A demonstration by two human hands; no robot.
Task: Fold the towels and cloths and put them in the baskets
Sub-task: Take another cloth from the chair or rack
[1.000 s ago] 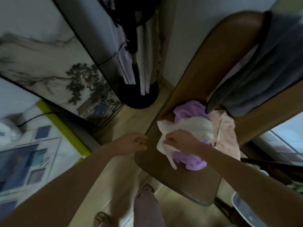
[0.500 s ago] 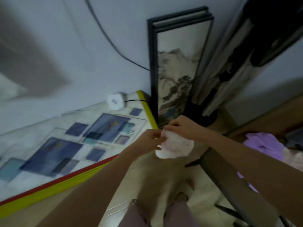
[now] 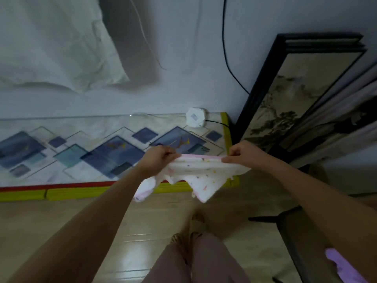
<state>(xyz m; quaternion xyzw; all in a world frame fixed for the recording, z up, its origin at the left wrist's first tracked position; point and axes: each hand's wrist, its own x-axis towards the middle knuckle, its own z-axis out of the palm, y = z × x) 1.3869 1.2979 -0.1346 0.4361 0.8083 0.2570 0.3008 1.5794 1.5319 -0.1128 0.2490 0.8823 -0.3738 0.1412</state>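
Note:
A small white cloth [image 3: 195, 173] with coloured dots and a pink hem hangs in the air in front of me, stretched along its top edge. My left hand [image 3: 158, 160] pinches the left end of that hem. My right hand [image 3: 243, 154] pinches the right end. The rest of the cloth droops in uneven folds below the hem. A purple cloth [image 3: 342, 266] lies on the dark table [image 3: 293, 240] at the lower right, partly hidden by my right arm. No basket is in view.
A padded mat [image 3: 85, 152] with blue diamond shapes and a yellow edge lies on the floor against the wall. A white plug box [image 3: 195, 117] sits on it. Framed pictures [image 3: 289, 103] lean at the right. My legs and sandals [image 3: 195, 225] are below.
I have turned away from the table toward the mat. The white cloth, bunched between my hands half a second ago, is now spread out by its pink hem with my hands apart.

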